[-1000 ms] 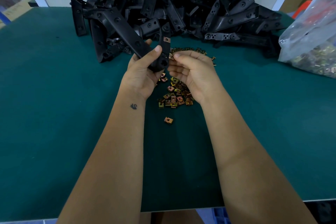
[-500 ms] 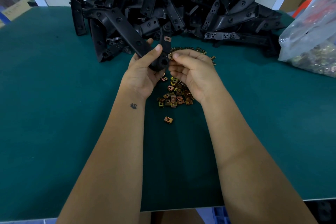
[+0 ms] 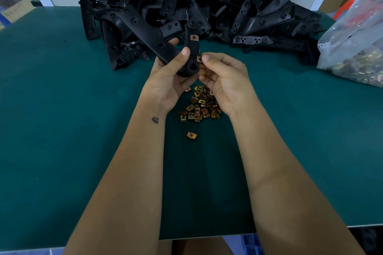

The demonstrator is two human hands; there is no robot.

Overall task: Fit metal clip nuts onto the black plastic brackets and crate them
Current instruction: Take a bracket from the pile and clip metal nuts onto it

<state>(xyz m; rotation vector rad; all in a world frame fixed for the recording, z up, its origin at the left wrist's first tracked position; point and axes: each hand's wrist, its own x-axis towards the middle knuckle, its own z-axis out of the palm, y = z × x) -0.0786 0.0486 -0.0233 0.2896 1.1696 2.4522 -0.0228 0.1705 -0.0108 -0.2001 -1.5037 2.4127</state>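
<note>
Barely shifted since a second ago. Left hand (image 3: 165, 80) gripping bracket (image 3: 157, 44) above green table (image 3: 62, 130); right hand (image 3: 224, 80) pinching clip nut (image 3: 199, 59) against it, over loose nuts (image 3: 200, 105). Bracket pile (image 3: 207, 10) behind, bag (image 3: 354, 47) far right.

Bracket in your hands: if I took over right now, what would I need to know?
Left hand grips the black bracket, held up over the green table.
Right hand pinches a clip nut against the bracket's edge.
Done: one fitted clip nut sits higher on the bracket.
Loose clip nuts lie under the hands; the bracket pile is behind; a bag of more nuts is at right.
Left: seat this nut, then crate the bracket. No crate is clearly in view.
</note>
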